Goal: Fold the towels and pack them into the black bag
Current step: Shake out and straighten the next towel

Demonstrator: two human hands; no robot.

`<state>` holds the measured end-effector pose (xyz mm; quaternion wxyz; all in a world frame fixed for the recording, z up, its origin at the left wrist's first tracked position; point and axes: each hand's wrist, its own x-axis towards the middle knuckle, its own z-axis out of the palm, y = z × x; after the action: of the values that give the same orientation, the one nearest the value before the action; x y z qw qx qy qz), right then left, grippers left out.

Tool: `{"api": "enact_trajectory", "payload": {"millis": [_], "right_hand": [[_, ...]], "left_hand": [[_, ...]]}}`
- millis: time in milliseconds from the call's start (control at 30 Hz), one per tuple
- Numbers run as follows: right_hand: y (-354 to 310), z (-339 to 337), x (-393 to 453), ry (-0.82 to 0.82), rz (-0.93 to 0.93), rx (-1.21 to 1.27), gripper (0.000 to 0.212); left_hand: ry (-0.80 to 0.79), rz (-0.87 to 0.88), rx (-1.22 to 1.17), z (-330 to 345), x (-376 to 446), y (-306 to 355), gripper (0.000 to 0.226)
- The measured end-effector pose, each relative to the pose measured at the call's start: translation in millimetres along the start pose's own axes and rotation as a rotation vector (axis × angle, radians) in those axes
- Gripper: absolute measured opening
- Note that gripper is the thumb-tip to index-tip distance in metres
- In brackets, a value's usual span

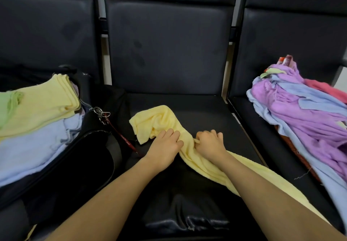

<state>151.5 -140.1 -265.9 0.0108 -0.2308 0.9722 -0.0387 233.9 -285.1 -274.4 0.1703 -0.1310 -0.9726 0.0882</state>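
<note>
A row of black padded seats (165,53) fills the frame. At left, a black bag (90,150) holds folded towels (41,109). At right lies a heap of unfolded towels (300,113). Lower centre, a crumpled yellow towel (157,120) is pinched by the right hand (210,145); the left hand (163,147) presses it, fingers straight.

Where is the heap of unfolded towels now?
In the head view, the purple and blue unfolded towel heap lies on the right black seat, beside the middle seat.

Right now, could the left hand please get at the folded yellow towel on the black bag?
Probably yes: the left hand rests on the crumpled yellow towel, and nothing lies between it and the folded yellow towel.
</note>
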Motion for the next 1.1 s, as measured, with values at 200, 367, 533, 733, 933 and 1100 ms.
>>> {"api": "enact_trajectory", "payload": {"millis": [200, 367, 533, 733, 933, 1100], "right_hand": [[0, -17, -4, 0.134, 0.146, 0.479, 0.036], [3, -47, -2, 0.432, 0.198, 0.890, 0.051], [2, -69, -5, 0.669, 0.219, 1.040, 0.052], [4, -78, -10, 0.775, 0.150, 1.241, 0.032], [-14, -79, -15, 0.617, 0.120, 1.320, 0.027], [-15, -79, -19, 0.655, -0.013, 1.256, 0.044]], "left_hand": [[0.042, -0.064, -0.055, -16, 6, -14, 0.035], [0.241, -0.387, -0.306, -40, 5, -26, 0.013], [0.460, -0.713, -0.742, -68, 7, -35, 0.016], [0.678, -0.942, -0.946, -84, 7, -52, 0.019], [0.654, -0.896, -0.925, -87, 11, -35, 0.034], [0.744, -0.870, -0.993, -91, 13, -34, 0.036]]}}
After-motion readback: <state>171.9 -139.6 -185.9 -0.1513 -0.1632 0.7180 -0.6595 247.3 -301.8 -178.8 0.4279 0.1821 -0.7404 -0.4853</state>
